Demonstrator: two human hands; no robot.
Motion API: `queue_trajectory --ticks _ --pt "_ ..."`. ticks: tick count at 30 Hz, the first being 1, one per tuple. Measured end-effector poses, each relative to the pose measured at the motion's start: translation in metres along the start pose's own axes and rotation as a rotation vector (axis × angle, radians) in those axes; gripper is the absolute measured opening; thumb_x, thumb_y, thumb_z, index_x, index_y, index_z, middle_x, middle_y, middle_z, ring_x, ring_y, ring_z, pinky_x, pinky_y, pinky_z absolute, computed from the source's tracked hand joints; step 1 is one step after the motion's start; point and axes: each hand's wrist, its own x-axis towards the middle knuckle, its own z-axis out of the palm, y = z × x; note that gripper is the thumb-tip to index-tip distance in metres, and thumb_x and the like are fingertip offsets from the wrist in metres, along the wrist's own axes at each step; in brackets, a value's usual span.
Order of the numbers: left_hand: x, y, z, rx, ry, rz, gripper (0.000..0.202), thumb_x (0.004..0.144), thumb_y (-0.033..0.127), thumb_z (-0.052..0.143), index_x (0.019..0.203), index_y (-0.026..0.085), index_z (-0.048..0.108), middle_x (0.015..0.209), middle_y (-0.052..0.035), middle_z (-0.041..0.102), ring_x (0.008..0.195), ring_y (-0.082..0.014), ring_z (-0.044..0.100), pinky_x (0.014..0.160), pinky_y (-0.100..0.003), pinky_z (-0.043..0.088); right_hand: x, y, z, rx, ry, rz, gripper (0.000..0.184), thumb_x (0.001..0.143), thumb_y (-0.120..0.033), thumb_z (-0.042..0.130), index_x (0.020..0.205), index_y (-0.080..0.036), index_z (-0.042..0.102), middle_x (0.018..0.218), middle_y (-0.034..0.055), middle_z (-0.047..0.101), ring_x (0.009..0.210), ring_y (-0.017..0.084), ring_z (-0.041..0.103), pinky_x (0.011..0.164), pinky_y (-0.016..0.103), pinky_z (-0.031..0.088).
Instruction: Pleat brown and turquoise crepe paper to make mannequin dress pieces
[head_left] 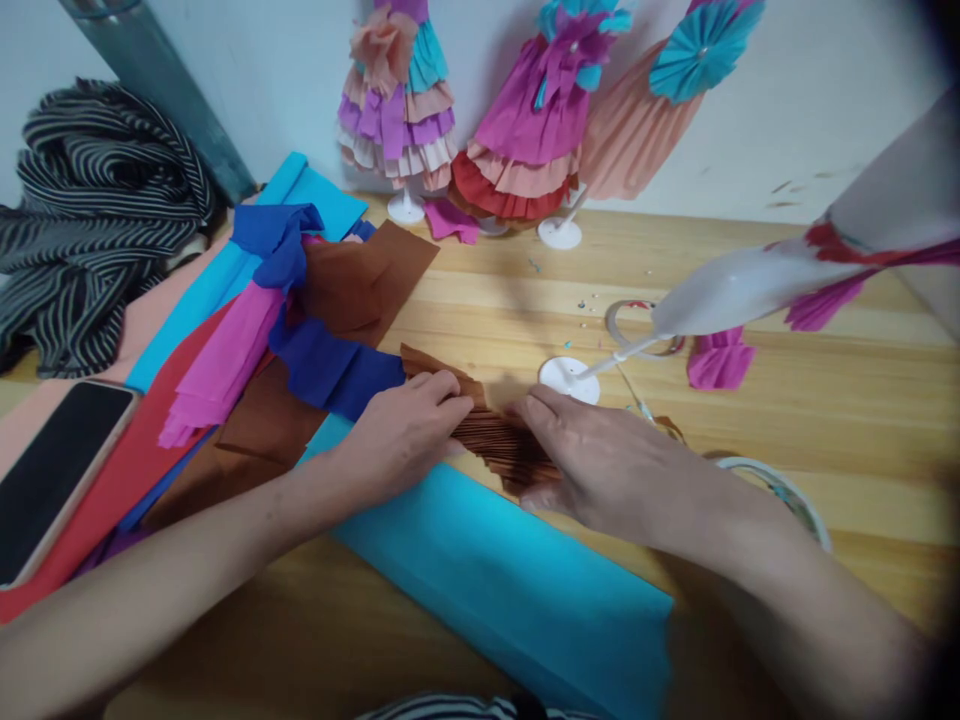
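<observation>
Between my hands is a strip of brown crepe paper (491, 432), gathered into narrow pleats. My left hand (409, 430) pinches its left end, fingers curled over the folds. At the right end, my right hand (592, 455) grips the pleats between thumb and fingers. A flat turquoise paper sheet (510, 575) lies beneath and in front of my hands. Just beyond my right hand stands the round white base (570, 380) of a white dress form (720, 290), which leans to the right with red and magenta paper around it.
Three small paper dresses on stands, one tiered (397, 110), line the wall. Coloured paper (217, 350), a phone (64, 470) and striped cloth (105, 210) lie left. Tape rolls (787, 490) and a magenta scrap (720, 358) are at right.
</observation>
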Motion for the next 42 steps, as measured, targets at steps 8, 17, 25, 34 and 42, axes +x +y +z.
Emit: queue_trajectory --ticks 8,17,25,34,42 --pt "0.003 0.006 -0.003 -0.022 -0.033 0.018 0.021 0.089 0.029 0.055 0.107 0.017 0.057 0.110 -0.0059 0.057 0.100 -0.0220 0.055 0.079 -0.033 0.050 -0.005 -0.003 0.005 -0.057 0.008 0.040 0.033 0.070 -0.027 0.070 0.095 -0.016 0.051 0.093 0.0072 0.059 0.078 0.024 0.063 0.055 0.030 0.037" --pt "0.004 0.006 -0.001 -0.077 0.016 -0.008 0.025 0.086 0.033 0.060 0.105 0.017 0.059 0.110 -0.0065 0.059 0.101 -0.0225 0.057 0.082 -0.034 0.050 0.001 -0.006 0.008 -0.084 0.004 0.119 0.026 0.072 -0.022 0.064 0.091 -0.017 0.048 0.088 0.0057 0.060 0.075 0.022 0.062 0.052 0.028 0.029" --pt "0.010 -0.001 0.004 -0.052 -0.006 0.036 0.016 0.089 0.018 0.050 0.099 0.017 0.063 0.099 -0.0053 0.059 0.092 -0.0189 0.057 0.073 -0.029 0.046 0.004 -0.005 0.003 -0.016 0.022 0.102 0.026 0.072 -0.021 0.064 0.092 -0.018 0.048 0.084 0.0045 0.058 0.069 0.019 0.057 0.051 0.026 0.027" --pt "0.011 -0.003 0.008 0.011 0.037 0.155 0.021 0.089 0.011 0.043 0.081 0.018 0.061 0.090 -0.0021 0.059 0.082 -0.0162 0.054 0.059 -0.027 0.035 0.011 -0.005 0.003 -0.050 0.032 0.044 0.026 0.073 -0.018 0.067 0.093 -0.017 0.050 0.084 0.0029 0.058 0.065 0.016 0.053 0.048 0.025 0.021" --pt "0.011 -0.002 0.008 0.041 0.021 0.181 0.023 0.088 0.009 0.042 0.085 0.017 0.063 0.091 -0.0036 0.060 0.083 -0.0177 0.052 0.059 -0.028 0.034 0.015 -0.001 0.011 -0.031 0.114 -0.027 0.016 0.077 -0.014 0.064 0.085 -0.019 0.051 0.083 0.0010 0.057 0.063 0.014 0.053 0.051 0.026 0.024"
